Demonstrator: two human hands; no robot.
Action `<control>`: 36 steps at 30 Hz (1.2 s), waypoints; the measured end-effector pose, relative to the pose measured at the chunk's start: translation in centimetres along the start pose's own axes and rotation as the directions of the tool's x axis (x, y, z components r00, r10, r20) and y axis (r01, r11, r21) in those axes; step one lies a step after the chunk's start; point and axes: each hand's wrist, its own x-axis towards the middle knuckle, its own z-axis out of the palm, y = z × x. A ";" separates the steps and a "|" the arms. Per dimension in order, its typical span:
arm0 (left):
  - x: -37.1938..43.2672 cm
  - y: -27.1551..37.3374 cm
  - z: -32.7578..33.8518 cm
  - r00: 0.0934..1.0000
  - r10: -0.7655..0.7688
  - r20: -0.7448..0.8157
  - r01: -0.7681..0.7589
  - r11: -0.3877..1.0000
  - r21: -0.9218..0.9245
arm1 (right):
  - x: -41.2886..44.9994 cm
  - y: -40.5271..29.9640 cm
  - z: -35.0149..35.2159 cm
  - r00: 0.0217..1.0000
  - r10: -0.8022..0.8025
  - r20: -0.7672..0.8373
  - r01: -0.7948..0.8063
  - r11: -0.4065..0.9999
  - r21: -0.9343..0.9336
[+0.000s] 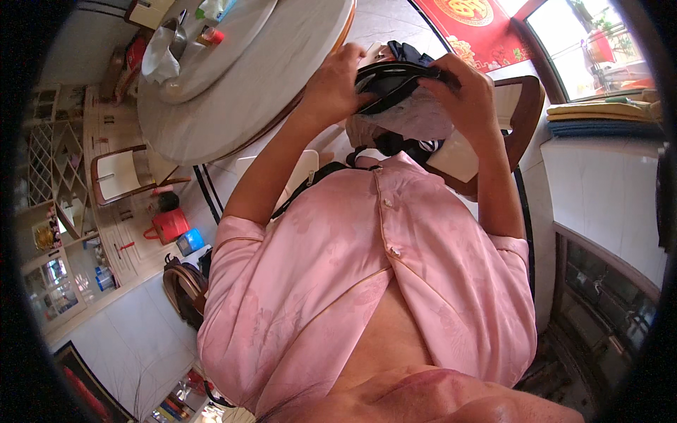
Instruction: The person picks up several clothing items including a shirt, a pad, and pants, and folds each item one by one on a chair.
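Observation:
A grey cloth item [418, 113] with a black band around its opening is held up in front of my waist. My left hand [338, 82], somewhat blurred, grips the left end of the band with the thumb at the inner edge. On the other end, my right hand [465, 87] has its fingers and thumb around the band. Between them the opening gapes and shows a dark inside. Beneath it lies dark cloth [394, 144], with a small striped part beside it. More dark blue cloth [407, 53] shows just beyond the band.
A round marble-look table [285, 79] with a raised turntable stands at left, bearing a metal bowl [177, 39] and a red-topped jar [213, 36]. A wooden-framed chair [521, 100] is under and beside the cloth. Folded towels [603, 119] rest on a ledge at right.

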 end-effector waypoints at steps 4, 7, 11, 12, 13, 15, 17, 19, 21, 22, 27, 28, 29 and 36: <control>-1.2 -3.4 3.2 0.935 -0.256 0.245 0.310 0.927 -0.213 | -0.4 0.4 0.2 0.998 -0.045 0.043 0.044 0.999 0.018; -1.5 -3.1 4.3 0.947 -0.193 0.257 0.262 0.928 -0.266 | -0.6 1.0 0.1 0.993 -0.112 0.048 0.113 0.993 -0.017; -0.2 -2.5 3.2 0.913 -0.271 0.304 0.375 0.851 -0.367 | -0.7 1.9 -0.4 0.999 0.027 0.033 -0.027 1.000 -0.001; 0.0 -2.6 3.2 0.914 -0.268 0.305 0.372 0.854 -0.364 | -0.7 1.9 -0.4 0.999 0.027 0.028 -0.027 1.000 0.000; 0.2 -2.8 3.5 0.919 -0.243 0.309 0.352 0.859 -0.372 | -0.8 2.0 -0.2 0.997 0.055 0.048 -0.057 0.997 0.049; 0.4 -3.9 5.3 0.924 -0.214 0.316 0.329 0.866 -0.378 | -1.2 2.0 0.4 0.995 0.083 0.063 -0.089 0.991 0.098; 0.0 -5.5 8.1 0.953 -0.179 0.243 0.296 0.711 -0.638 | -1.5 1.9 1.8 0.983 -0.133 0.123 0.115 0.983 0.145; 0.0 -3.8 7.7 0.950 -0.179 0.255 0.300 0.746 -0.594 | -1.7 1.8 2.6 0.967 -0.205 0.151 0.183 0.972 0.146; -0.9 -3.5 7.9 0.965 -0.132 0.225 0.246 0.745 -0.620 | -1.9 1.3 3.2 0.962 -0.222 0.162 0.196 0.967 0.160; -0.9 -2.7 7.2 0.961 -0.125 0.245 0.245 0.797 -0.553 | -1.9 1.2 3.2 0.960 -0.233 0.158 0.207 0.964 0.164; -0.7 -3.3 8.2 0.927 -0.050 0.371 0.319 0.623 -0.714 | -2.3 2.4 4.3 0.945 -0.229 0.233 0.209 0.972 0.106; -0.3 -3.9 7.8 0.913 0.028 0.407 0.257 0.735 -0.628 | -2.1 2.6 4.5 0.946 -0.234 0.224 0.212 0.970 0.120; 0.1 -4.8 7.1 0.937 0.049 0.345 0.131 0.868 -0.479 | -1.9 2.6 4.2 0.954 -0.206 0.217 0.200 0.979 0.051; 3.5 -8.4 -1.3 0.965 -0.144 0.220 0.212 0.922 -0.324 | -1.5 3.0 2.2 0.974 -0.213 -0.071 0.185 0.941 -0.282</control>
